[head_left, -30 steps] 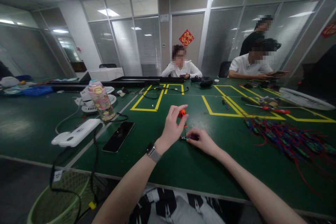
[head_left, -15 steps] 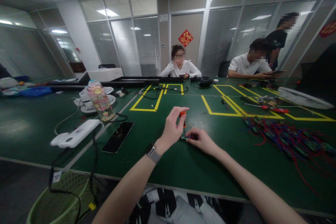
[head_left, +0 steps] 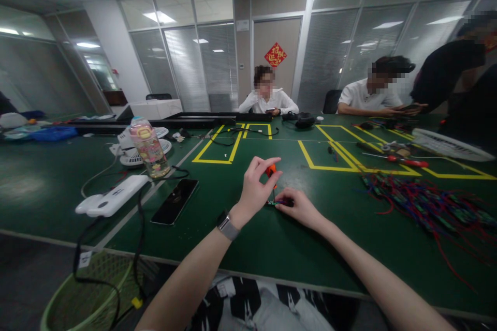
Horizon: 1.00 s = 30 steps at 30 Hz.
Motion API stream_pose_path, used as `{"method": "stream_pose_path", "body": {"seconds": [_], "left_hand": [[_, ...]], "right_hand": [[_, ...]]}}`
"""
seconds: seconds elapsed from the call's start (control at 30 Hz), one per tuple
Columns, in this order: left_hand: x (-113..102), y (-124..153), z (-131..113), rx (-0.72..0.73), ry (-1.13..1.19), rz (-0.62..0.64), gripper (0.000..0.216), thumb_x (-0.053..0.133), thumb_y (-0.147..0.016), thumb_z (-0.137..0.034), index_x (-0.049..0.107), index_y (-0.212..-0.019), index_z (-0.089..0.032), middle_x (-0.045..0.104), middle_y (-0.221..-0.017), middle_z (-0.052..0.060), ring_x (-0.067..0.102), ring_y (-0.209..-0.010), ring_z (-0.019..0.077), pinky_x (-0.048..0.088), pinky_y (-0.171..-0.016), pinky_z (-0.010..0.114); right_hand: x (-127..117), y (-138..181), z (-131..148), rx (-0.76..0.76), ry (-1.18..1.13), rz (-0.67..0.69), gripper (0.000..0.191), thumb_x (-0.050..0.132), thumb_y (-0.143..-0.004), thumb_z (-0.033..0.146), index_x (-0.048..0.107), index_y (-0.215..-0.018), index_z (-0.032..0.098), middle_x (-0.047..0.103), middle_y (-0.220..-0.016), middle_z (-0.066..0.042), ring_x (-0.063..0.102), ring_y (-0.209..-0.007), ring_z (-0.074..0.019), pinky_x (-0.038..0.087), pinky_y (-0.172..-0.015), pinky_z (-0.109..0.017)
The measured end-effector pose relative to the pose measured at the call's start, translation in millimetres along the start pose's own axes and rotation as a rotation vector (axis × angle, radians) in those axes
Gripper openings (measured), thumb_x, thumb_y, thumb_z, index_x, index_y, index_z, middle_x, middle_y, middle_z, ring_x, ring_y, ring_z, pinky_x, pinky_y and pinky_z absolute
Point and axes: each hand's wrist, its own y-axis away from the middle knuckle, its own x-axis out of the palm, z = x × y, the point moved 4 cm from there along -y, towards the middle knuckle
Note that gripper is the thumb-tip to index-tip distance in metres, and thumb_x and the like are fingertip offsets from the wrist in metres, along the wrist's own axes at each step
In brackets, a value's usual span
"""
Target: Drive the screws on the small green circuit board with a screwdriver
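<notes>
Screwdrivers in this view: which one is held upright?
The orange-handled screwdriver, pinched by the left hand, stands upright over the small board that the right hand holds. The red-handled screwdriver lies flat, far right, untouched.

Black phone [head_left: 174, 201], drink bottle [head_left: 149, 148], wire pile [head_left: 427, 204], 3 people

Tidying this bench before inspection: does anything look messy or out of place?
Yes. Right of the right hand, a pile of red and blue wires lies tangled on the green table, loose red leads straggling toward its near edge. Left, a black cable droops off the edge over the green basket.
</notes>
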Motion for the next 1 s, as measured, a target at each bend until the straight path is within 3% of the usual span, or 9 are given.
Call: {"method": "stream_pose_path", "body": {"seconds": [0.23,0.43,0.67,0.9,1.0], "left_hand": [[-0.1,1.4,-1.2,-0.017,0.025,0.051,0.036,0.037,-0.100,-0.018,0.052,-0.133,-0.020,0.060,-0.105,0.007,0.059,-0.095,0.0168,0.049,-0.085,0.031],[-0.5,-0.1,-2.5,0.007,0.020,0.014,0.031,0.049,-0.095,-0.017,0.057,-0.125,-0.020,0.066,-0.105,0.007,0.063,-0.096,0.0178,0.051,-0.086,0.032],[-1.3,-1.3,-2.4,0.011,-0.020,-0.011,0.020,0.061,-0.090,-0.020,0.065,-0.110,-0.022,0.061,-0.093,0.003,0.060,-0.086,0.0159,0.050,-0.079,0.028],[-0.9,-0.5,-4.5,-0.001,0.012,0.064,0.033,0.043,-0.099,-0.017,0.055,-0.129,-0.020,0.062,-0.110,0.007,0.060,-0.100,0.0175,0.050,-0.087,0.031],[-0.6,-1.0,-4.2,0.003,0.005,0.061,0.031,0.046,-0.098,-0.017,0.057,-0.127,-0.020,0.063,-0.105,0.006,0.061,-0.096,0.0172,0.050,-0.085,0.030]], "right_hand": [[-1.2,0.0,3.4,-0.013,0.002,0.000,0.011,0.065,-0.077,0.019,0.072,-0.085,0.017,0.066,-0.083,-0.004,0.061,-0.074,-0.0172,0.048,-0.069,-0.029],[-0.4,-0.4,0.5,-0.028,-0.005,0.001,0.013,0.064,-0.077,0.019,0.072,-0.087,0.016,0.067,-0.084,-0.005,0.063,-0.075,-0.0181,0.050,-0.071,-0.030],[-3.5,0.0,2.3,0.002,-0.009,0.015,0.013,0.065,-0.077,0.021,0.073,-0.086,0.017,0.069,-0.083,-0.004,0.062,-0.074,-0.0175,0.050,-0.069,-0.029],[-5.5,0.2,4.7,-0.005,0.002,0.020,0.013,0.064,-0.079,0.023,0.073,-0.086,0.017,0.070,-0.082,-0.005,0.062,-0.073,-0.0181,0.049,-0.068,-0.030],[-5.9,0.5,4.6,-0.006,0.011,0.019,0.013,0.064,-0.079,0.022,0.073,-0.086,0.017,0.070,-0.083,-0.005,0.063,-0.075,-0.0186,0.049,-0.069,-0.030]]}}
